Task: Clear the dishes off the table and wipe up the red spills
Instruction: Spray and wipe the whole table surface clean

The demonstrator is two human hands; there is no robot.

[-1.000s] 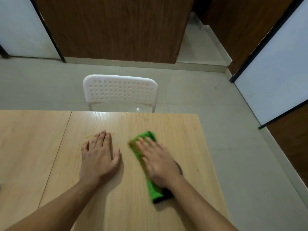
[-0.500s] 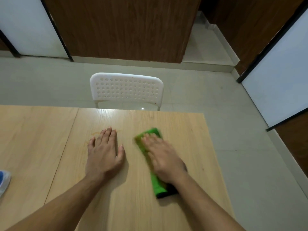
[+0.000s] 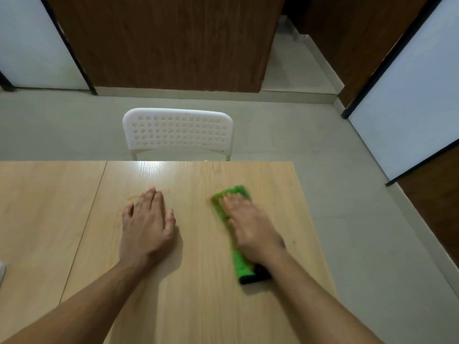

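A green cloth (image 3: 240, 264) with a dark edge lies on the light wooden table (image 3: 198, 306), right of centre. My right hand (image 3: 250, 227) presses flat on it with straight fingers and covers its middle. My left hand (image 3: 146, 224) rests flat on the bare tabletop, a hand's width left of the cloth. A faint orange smear (image 3: 133, 198) shows on the wood just beyond my left fingertips. No dishes are in view on this part of the table.
A white perforated chair (image 3: 177, 131) stands pushed against the table's far edge. The table's right edge (image 3: 315, 224) drops to the grey floor. A seam (image 3: 84, 229) splits the tabletop on the left. A pale object (image 3: 2, 271) peeks in at the left border.
My right hand has slid the cloth to the right, away from my left hand. My left hand has stayed flat in the same place.
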